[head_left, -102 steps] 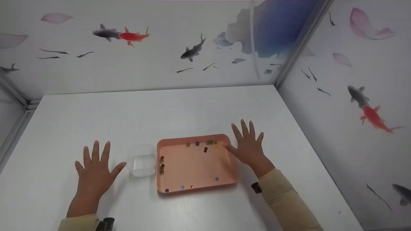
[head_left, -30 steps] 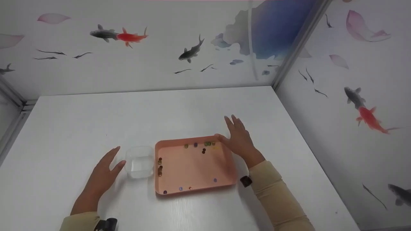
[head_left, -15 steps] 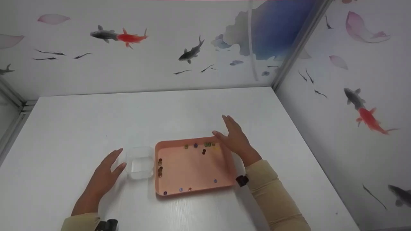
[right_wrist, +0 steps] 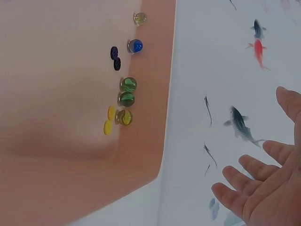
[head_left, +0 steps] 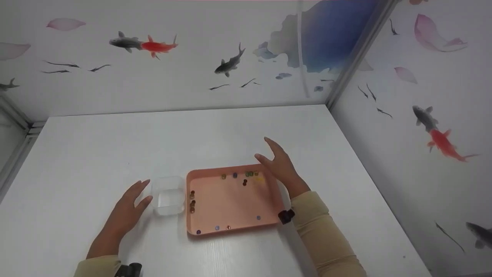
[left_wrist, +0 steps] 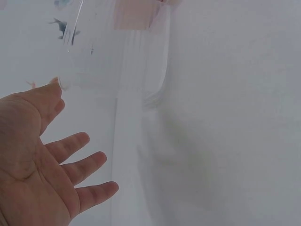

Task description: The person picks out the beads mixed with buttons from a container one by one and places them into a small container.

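- On table [head_left: 153,146], head view: clear box [head_left: 169,209] left of pink tray [head_left: 226,200]; left hand [head_left: 123,211] beside box, right hand [head_left: 281,165] near tray's far-right corner, both loosely spread.
- Left wrist: box looks light, stiff; grip opposite walls.
- Right wrist: marbles [right_wrist: 129,84], buttons [right_wrist: 107,127] by tray wall; likely slippery, pinch singly.

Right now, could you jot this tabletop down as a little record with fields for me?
Surface: white table
Tray: pink, bearing marbles and flat discs
Far row: five marbles, two green, one blue, two yellowish
Box: clear, left of the tray
Left grip: beside the box, holding nothing
Right grip: near the tray's far right corner, holding nothing
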`<state>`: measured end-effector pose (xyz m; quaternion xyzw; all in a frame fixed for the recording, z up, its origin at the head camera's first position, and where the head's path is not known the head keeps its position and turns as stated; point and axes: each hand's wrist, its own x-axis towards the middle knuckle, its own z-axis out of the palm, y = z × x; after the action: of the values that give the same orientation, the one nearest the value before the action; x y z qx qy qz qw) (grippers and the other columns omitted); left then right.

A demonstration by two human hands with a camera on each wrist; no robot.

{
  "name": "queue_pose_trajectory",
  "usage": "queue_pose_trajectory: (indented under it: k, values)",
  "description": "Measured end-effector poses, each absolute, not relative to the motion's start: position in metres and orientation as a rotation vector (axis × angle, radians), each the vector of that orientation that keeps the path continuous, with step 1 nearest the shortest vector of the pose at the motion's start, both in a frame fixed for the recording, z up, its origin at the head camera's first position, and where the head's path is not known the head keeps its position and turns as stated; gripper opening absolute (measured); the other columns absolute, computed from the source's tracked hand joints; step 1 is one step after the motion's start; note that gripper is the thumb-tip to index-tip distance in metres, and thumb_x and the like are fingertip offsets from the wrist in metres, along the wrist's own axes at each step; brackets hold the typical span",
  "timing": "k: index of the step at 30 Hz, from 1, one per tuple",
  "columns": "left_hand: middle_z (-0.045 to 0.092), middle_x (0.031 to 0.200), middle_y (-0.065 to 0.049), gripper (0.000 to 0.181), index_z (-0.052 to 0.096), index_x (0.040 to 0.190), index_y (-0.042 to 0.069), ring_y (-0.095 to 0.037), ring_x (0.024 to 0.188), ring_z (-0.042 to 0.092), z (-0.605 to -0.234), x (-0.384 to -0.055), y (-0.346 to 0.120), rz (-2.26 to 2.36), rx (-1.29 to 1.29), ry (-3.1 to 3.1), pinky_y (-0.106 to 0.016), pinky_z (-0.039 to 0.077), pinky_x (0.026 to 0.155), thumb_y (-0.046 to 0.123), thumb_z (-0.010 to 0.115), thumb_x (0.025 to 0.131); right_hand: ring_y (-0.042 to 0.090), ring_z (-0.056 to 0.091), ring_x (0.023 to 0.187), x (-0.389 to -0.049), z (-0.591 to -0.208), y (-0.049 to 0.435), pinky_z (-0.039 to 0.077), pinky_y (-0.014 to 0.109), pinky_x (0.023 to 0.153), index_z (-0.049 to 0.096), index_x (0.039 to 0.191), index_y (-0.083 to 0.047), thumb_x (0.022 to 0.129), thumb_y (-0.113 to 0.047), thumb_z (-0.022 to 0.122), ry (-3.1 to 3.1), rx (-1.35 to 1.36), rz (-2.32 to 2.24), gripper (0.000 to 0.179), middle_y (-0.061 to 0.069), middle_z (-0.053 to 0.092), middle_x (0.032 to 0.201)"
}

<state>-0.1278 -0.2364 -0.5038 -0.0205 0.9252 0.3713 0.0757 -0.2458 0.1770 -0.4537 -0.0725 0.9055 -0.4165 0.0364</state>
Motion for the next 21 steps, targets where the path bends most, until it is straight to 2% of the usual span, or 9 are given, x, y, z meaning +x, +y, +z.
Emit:
queue_pose_trajectory:
  k: [8, 15, 21]
  values:
    - [0.014, 0.158, -0.025, 0.06, 0.026, 0.153, 0.011, -0.048, 0.143, 0.012, -0.503, -0.13, -0.237, 1.125, -0.051, 2.767, -0.065, 0.014, 0.112, 0.037, 0.046, 0.103, 0.03, 0.034, 0.14, -0.248, -0.454, 0.175, 0.032, 0.052, 0.111, 0.033, 0.151, -0.014, 0.095, -0.035, 0.062, 2.749, -0.233, -1.413, 0.067, 0.011, 0.034, 0.155]
    - [0.015, 0.158, -0.024, 0.06, 0.026, 0.153, 0.011, -0.047, 0.143, 0.012, -0.503, -0.129, -0.236, 1.116, -0.066, 2.76, -0.064, 0.014, 0.112, 0.038, 0.046, 0.103, 0.027, 0.045, 0.134, -0.249, -0.46, 0.173, 0.038, 0.047, 0.109, 0.043, 0.146, -0.01, 0.094, -0.022, 0.065, 2.761, -0.234, -1.487, 0.058, 0.011, 0.048, 0.145]
    - [0.014, 0.158, -0.024, 0.061, 0.026, 0.153, 0.012, -0.047, 0.143, 0.012, -0.502, -0.129, -0.235, 1.094, -0.069, 2.76, -0.063, 0.014, 0.112, 0.039, 0.045, 0.103, 0.028, 0.049, 0.13, -0.251, -0.467, 0.174, 0.041, 0.046, 0.106, 0.05, 0.141, -0.009, 0.093, -0.019, 0.067, 2.75, -0.224, -1.48, 0.052, 0.011, 0.051, 0.142]
